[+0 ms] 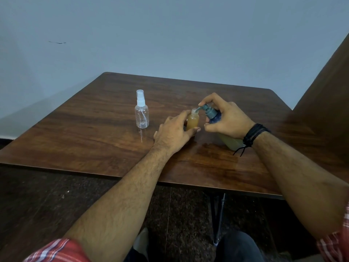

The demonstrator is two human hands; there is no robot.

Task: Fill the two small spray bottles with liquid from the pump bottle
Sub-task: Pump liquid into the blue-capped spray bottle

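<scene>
The wooden surface [94, 129] is lying with its rounded far edge against a pale blue wall [170, 35], and its near edge is running just in front of the person's knees. Taking the open small bottle [192, 121] as the landmark: wide bare wood is stretching to its left and toward the near edge, while to its right a dark wooden panel [321, 101] is rising along the side of the surface.

No writing or label can be read on any of the bottles.

The open small bottle is standing upright near the middle of the surface, uncapped, filled nearly to the neck with amber liquid. The left hand [173, 132] is gripping it, fingers and thumb curled round its body. Touching its mouth from the right is the spout of the pump bottle [212, 115], which is tilting toward it; the pump head and collar are dark teal-blue, and the body, showing yellowish liquid, is partly hidden behind the right hand [226, 120]. That hand is gripping the pump bottle, with the forefinger pressing on top of the pump head. A black cord wristband [254, 134] is sitting on the right wrist.

Well to the left of the open small bottle, the clear spray bottle [142, 110] is standing upright, capped and looking empty.
</scene>
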